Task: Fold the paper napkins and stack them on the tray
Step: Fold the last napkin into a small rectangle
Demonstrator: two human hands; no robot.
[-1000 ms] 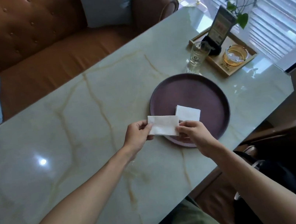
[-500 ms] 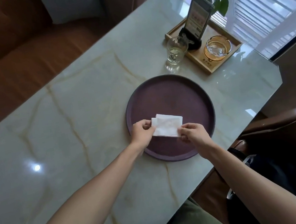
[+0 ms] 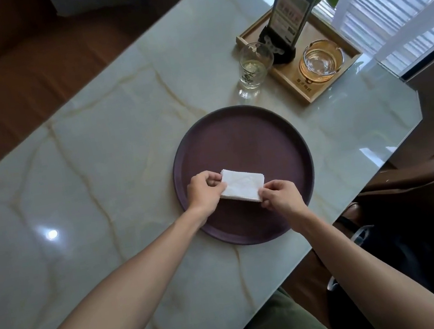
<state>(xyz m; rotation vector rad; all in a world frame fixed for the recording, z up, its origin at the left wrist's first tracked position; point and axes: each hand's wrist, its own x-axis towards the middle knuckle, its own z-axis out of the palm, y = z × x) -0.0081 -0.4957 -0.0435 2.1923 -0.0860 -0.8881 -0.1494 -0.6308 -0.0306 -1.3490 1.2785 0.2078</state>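
Observation:
A round dark purple tray (image 3: 237, 138) lies on the marble table. On its near left part rests a white folded paper napkin (image 3: 242, 185), on top of another folded napkin whose edges peek out beneath it. My left hand (image 3: 203, 192) pinches the top napkin's left end. At its near right corner, my right hand (image 3: 280, 197) pinches it too. Both hands hover just over the tray, and the lower napkin is mostly hidden.
A drinking glass (image 3: 253, 69) stands just beyond the tray. To its right a wooden tray (image 3: 303, 88) holds a glass ashtray (image 3: 320, 64) and a card stand (image 3: 290, 16). A brown sofa runs along the far side, and the table's edge is close on the right.
Both hands carried the folded napkin from the tray's left rim onto the napkin lying in the tray, so the two now overlap. The camera shifted, moving the scene leftward in view.

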